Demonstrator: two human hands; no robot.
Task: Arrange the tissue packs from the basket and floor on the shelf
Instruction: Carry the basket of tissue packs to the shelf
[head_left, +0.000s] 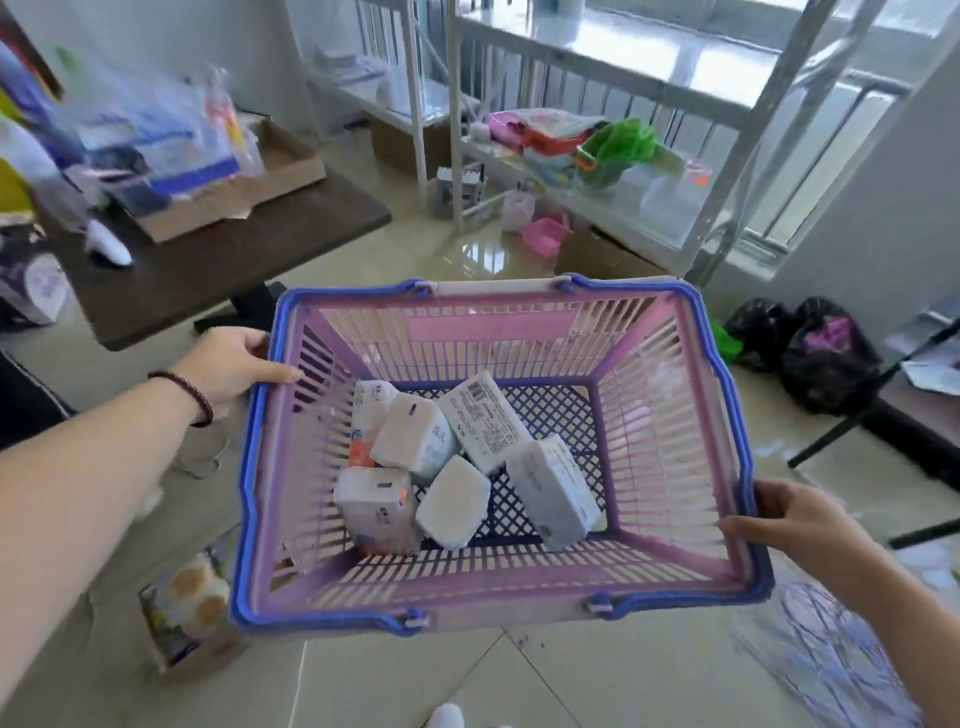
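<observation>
Glossy pale floor tiles (395, 670) run under a dark table (208, 260) at upper left, which carries an open cardboard box (228, 202) with blurred packets piled on it. Behind stands a white metal shelf (613, 93), its lower level loaded with colourful bags. Held above the floor is a pink basket (670, 395) with a blue rim, and 6 white tissue packs (457, 467) lie jumbled on its blue mesh bottom, mostly toward the left side, touching one another. Of the 2 hands, the left hand (234, 364), with a dark bead bracelet (184, 397) at the wrist, is closed over the basket's left rim, thumb lying along the top. The right hand (795, 519) clasps the right rim near the front corner, fingers curled around the edge. Another pack (189, 613) lies on the floor beside the basket's front left corner.
</observation>
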